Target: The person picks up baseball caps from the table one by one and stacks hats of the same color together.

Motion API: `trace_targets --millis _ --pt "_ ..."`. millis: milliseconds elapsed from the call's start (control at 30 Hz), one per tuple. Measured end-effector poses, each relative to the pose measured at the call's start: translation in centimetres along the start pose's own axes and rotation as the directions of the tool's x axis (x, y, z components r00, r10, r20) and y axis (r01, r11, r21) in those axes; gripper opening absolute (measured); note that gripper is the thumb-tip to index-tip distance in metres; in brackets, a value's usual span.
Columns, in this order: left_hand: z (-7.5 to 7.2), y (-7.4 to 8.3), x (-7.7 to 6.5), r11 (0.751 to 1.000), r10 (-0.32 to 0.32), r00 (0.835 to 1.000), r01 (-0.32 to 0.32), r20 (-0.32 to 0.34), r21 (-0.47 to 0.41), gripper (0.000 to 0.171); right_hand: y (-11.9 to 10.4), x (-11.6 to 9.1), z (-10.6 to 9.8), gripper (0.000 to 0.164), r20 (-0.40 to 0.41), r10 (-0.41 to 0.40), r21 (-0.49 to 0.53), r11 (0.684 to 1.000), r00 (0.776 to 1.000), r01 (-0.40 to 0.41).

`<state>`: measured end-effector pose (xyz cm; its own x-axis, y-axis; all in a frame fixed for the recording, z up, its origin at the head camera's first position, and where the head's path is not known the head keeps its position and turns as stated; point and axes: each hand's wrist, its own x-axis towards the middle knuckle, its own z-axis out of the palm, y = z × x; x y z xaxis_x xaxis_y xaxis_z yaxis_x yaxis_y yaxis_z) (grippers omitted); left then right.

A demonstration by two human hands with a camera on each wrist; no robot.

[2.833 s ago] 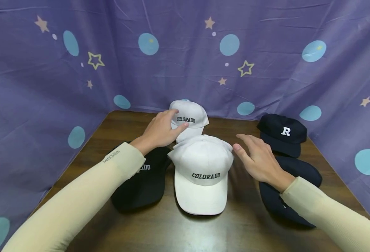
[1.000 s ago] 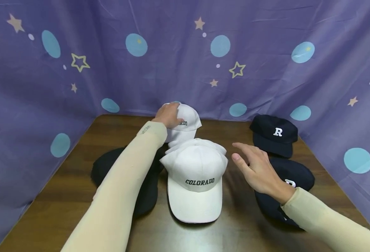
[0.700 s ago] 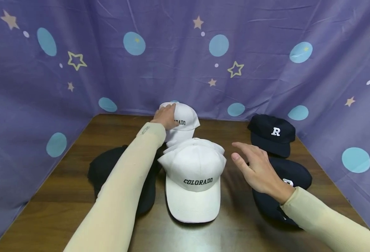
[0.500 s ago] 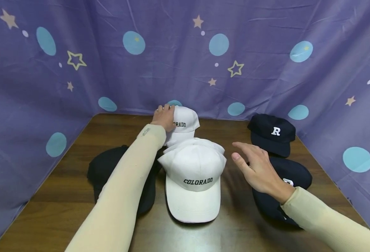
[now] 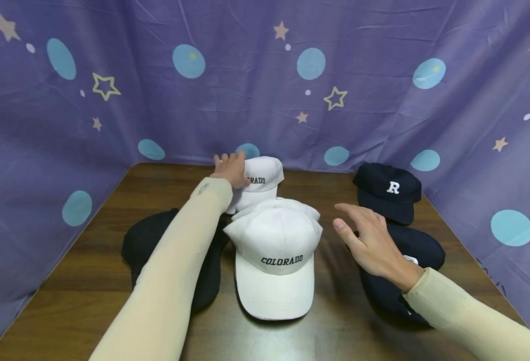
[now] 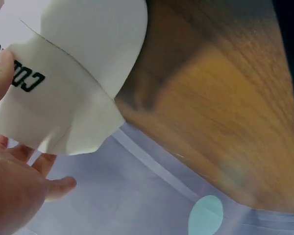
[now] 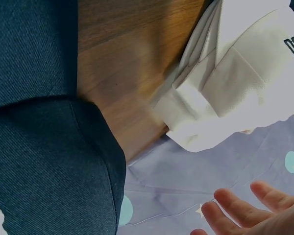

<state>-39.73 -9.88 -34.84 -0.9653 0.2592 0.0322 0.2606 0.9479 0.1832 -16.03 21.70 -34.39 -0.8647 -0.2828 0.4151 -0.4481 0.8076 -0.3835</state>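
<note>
My left hand (image 5: 230, 169) grips the left side of a white baseball cap (image 5: 266, 173) at the back, its COLORADO lettering partly covered. In the left wrist view, the thumb (image 6: 2, 73) lies over the lettering on this cap (image 6: 78, 110), and the other fingers reach behind the crown. In front, a stack of nested white COLORADO caps (image 5: 280, 240) faces me, brim toward me. The rear cap's brim overlaps this stack in the head view. Just right of the stack, my right hand (image 5: 375, 245) hovers with relaxed, spread fingers and nothing in it.
On the left, a black cap (image 5: 152, 238) sits partly under my left sleeve. To the right stand a dark cap with a white R (image 5: 388, 188) and more dark caps (image 5: 420, 245) under my right forearm. A purple curtain (image 5: 246, 100) borders the wooden table (image 5: 79, 281).
My left hand has reached to the rear white cap and taken hold of it. Cap and hand have come down and slightly toward the front stack. The right hand stays nearly still.
</note>
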Motion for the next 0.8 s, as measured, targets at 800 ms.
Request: trace_targets --millis 800 --pt "-5.1 -0.3 -1.8 0.977 0.102 0.968 -0.141 -0.231 -0.159 0.088 0.3 -0.3 -0.9 0.046 -0.003 0.013 0.012 1.000 1.000 -0.013"
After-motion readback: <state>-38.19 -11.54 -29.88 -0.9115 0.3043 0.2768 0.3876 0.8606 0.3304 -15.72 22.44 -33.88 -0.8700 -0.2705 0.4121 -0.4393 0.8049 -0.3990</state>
